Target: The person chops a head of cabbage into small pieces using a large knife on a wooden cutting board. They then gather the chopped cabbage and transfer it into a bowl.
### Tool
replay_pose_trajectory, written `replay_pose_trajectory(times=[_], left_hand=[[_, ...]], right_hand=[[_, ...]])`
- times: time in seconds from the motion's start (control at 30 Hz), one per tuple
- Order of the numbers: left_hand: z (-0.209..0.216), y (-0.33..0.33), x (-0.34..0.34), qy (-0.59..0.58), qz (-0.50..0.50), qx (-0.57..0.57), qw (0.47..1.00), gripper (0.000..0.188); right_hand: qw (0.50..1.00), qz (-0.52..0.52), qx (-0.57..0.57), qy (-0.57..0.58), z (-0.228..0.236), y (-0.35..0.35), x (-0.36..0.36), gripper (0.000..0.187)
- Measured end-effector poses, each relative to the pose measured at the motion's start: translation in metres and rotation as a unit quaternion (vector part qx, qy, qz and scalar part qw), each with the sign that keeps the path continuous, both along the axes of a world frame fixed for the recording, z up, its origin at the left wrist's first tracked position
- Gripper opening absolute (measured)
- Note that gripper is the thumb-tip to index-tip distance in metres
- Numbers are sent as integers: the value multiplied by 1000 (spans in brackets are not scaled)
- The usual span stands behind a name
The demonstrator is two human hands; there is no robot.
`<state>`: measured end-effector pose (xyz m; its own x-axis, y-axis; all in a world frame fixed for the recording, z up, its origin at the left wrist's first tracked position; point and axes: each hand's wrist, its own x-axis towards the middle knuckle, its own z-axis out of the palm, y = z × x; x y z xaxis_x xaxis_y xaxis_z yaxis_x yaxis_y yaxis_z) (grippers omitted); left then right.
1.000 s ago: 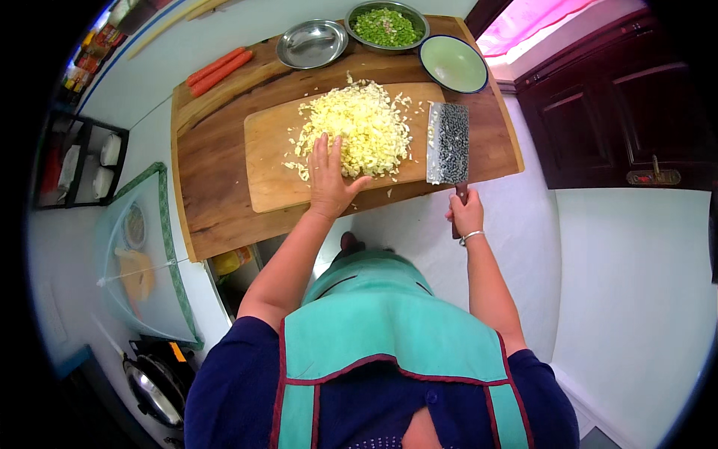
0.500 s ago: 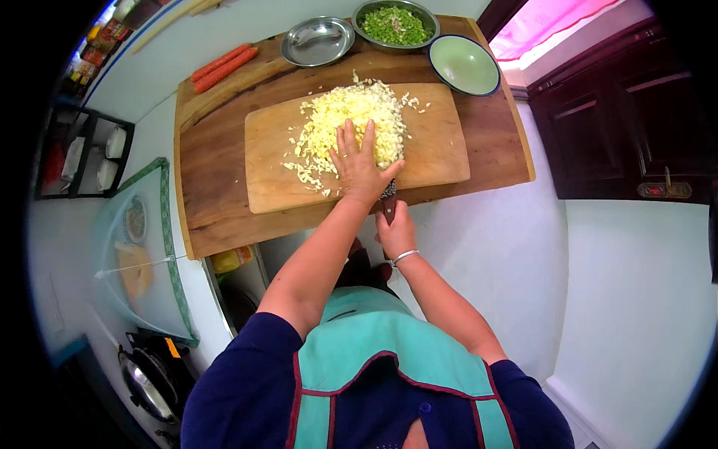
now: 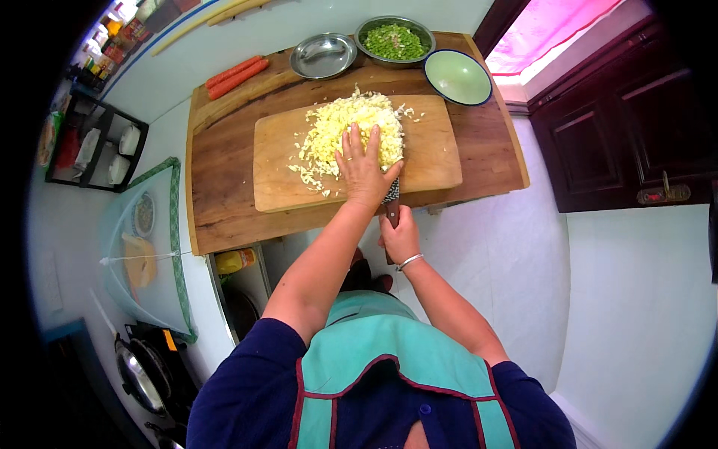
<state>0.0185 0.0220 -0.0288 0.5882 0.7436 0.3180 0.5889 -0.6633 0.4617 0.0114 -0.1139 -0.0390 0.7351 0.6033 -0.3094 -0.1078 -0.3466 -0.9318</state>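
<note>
Finely chopped pale yellow and white vegetable [image 3: 329,135] lies heaped on a wooden cutting board [image 3: 430,157]; its kind is hard to tell. My left hand [image 3: 365,176] rests on the near part of the heap, palm down and fingers spread. Just right of it, my right hand [image 3: 400,233] is closed around the brown handle of a kitchen knife [image 3: 393,213], at the board's near edge. A short piece of the blade shows with bits stuck to it; the rest is hidden by the left hand and the vegetable.
Behind the board stand a metal dish [image 3: 324,56], a metal bowl of chopped greens [image 3: 395,43] and a pale green bowl [image 3: 458,77]. Two carrots [image 3: 238,76] lie at the table's [image 3: 224,165] far left. Left of the table is a mesh food cover [image 3: 149,247]; a dark door [image 3: 621,127] is at the right.
The camera view has shifted, so the table sits slightly lower in the picture. Both hands keep nearly the same places on the heap and the knife.
</note>
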Motion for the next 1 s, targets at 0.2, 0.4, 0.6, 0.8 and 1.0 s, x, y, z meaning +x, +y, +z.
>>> replay_pose_trajectory(times=[0.2, 0.4, 0.6, 0.8, 1.0], left_hand=[[7, -17, 9, 0, 0, -7, 1000, 90], [6, -26, 32, -15, -17, 12, 1000, 90], [14, -17, 89, -8, -49, -3, 999, 90], [30, 12, 182, -30, -115, 2, 993, 86], [27, 47, 269, 48, -166, -51, 984, 89]], right_hand=[[1000, 3, 9, -7, 14, -17, 7, 24], [999, -8, 14, -33, 13, -26, 27, 24], [996, -45, 8, -70, 25, -16, 75, 23], [990, -93, -25, -104, 37, 15, 155, 24], [979, -114, -118, -125, 15, 52, 243, 26]])
